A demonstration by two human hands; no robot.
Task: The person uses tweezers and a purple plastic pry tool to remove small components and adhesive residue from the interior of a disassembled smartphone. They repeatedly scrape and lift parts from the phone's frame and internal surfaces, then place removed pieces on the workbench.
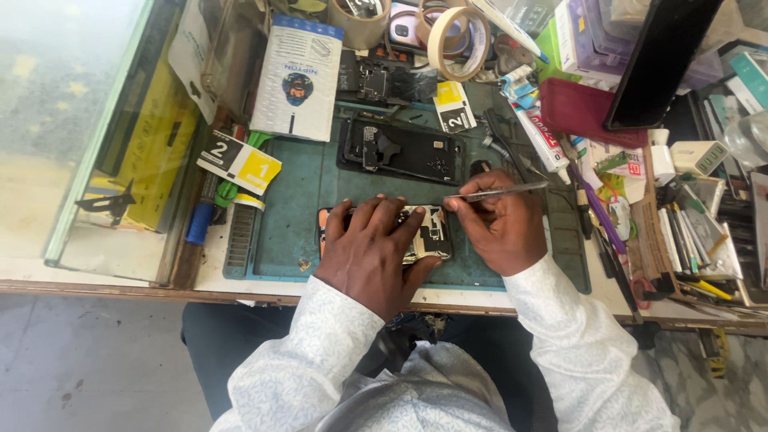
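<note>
So the opened phone (416, 234) lies near the front edge of the green mat (296, 216), close to the body for easy reach. Left hand (370, 252) presses flat on it to stop it sliding. Right hand (500, 224) pinches the metal tweezers (496, 191), tips aimed at the phone's right end. The back cover (400, 150) is parked farther back.
</note>
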